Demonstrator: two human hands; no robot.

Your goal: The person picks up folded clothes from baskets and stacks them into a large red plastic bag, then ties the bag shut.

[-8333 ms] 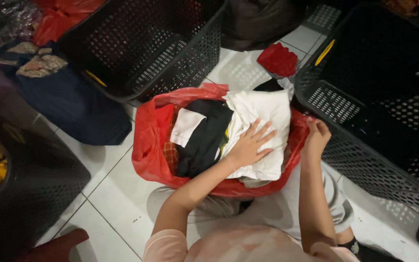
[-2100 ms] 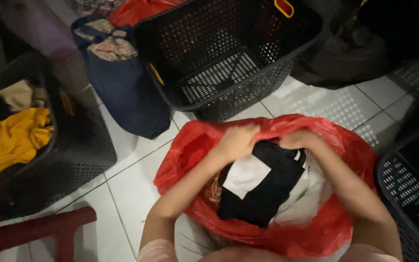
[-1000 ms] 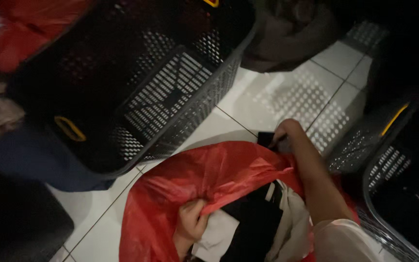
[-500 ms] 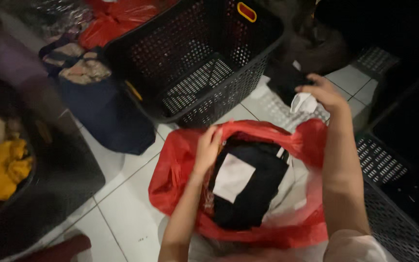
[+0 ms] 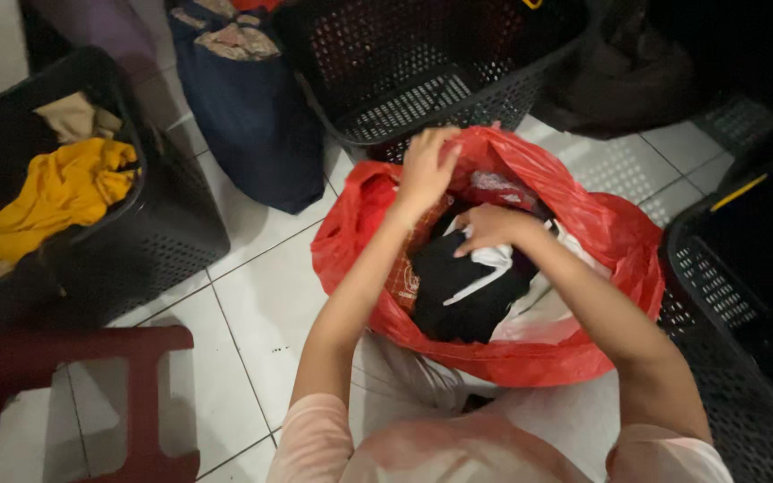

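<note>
Tiled floor (image 5: 252, 295) with red bag (image 5: 619, 241), baskets (image 5: 163, 215)

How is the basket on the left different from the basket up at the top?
The left black basket holds clothes, among them a yellow garment; the top black basket looks empty, its slotted bottom bare. The left one's inside is dark, the top one's lit. Both are black perforated plastic on the tiled floor.

Pale pink short sleeves, hems ending above elbows, cloth faintly mottled (light dim). Both forearms bare. Left hand (image 5: 428, 165) and right hand (image 5: 487, 228): no rings, watch or gloves. Light grey garment over lap.
</note>
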